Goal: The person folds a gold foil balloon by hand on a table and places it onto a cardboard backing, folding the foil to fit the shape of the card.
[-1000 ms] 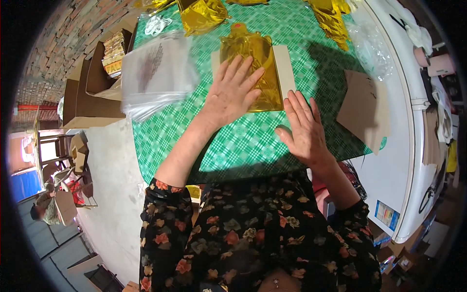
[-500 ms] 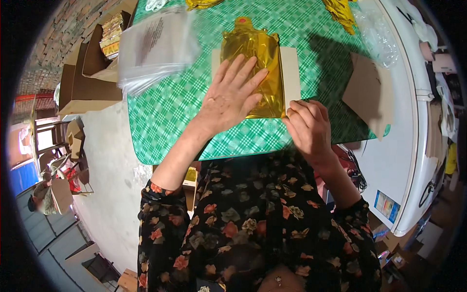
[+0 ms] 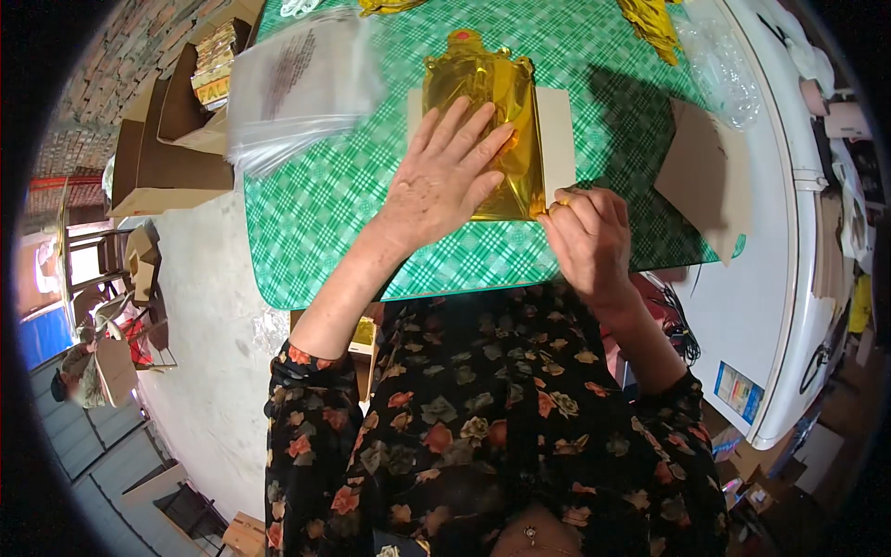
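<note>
Nearest is the wearer's floral black top, just short of the desk with its green checked cover. The right hand has its thumb and fingers together in a pinch on the lower right corner of a gold foil piece. A little farther up, the left hand lies flat on the same piece, palm down, fingers spread apart and gripping nothing.

The foil piece lies near the middle of the desk, over a pale card whose edges show on both sides; its knobbed top end points away from the wearer. Judging by how it lies, the laying-out is done and the flattening partly so: the outline is spread and the lower edge fairly straight, but creases run through the middle, so smoothing and the pinched corner seem to be what is left. What lies under the left palm is hidden.

To the right rests a loose brown card; to the left, a stack of clear plastic sleeves. Beyond, crumpled clear plastic and a gold foil bundle sit toward the far right, the bundle bunched and apparently unworked.
</note>
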### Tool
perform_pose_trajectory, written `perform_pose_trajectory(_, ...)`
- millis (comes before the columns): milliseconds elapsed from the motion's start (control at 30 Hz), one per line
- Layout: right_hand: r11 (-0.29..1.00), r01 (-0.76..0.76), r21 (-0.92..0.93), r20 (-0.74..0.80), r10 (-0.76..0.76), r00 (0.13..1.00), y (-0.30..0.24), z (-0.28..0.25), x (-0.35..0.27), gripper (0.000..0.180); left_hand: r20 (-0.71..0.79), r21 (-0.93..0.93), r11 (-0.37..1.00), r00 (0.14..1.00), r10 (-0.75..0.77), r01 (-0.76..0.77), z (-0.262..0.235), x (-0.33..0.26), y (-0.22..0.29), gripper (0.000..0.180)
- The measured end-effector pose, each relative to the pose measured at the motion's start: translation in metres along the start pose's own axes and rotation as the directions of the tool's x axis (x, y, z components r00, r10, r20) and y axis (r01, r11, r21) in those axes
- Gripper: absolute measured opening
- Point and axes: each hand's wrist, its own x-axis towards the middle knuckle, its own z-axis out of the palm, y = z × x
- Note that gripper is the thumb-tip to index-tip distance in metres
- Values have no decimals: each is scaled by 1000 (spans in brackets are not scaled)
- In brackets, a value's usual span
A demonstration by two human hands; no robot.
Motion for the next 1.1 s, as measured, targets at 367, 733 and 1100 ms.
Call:
perform_pose_trajectory(367, 1000, -21, -22, -27, 20, 999, 0, 8, -2, 19, 5, -10, 996, 996, 89, -89, -12, 3, 7, 57)
perform_pose_trajectory(733, 999, -28, 45, 34, 26, 999, -3, 0, 1, 24, 41, -14, 996, 995, 92, -91, -1, 4, 0, 56)
perform_pose_trajectory(1100, 999, -38, -6, 12, 39, 999, -1, 5, 4, 18, 42, -32, 994, 994, 104, -103, -1, 5, -2, 69)
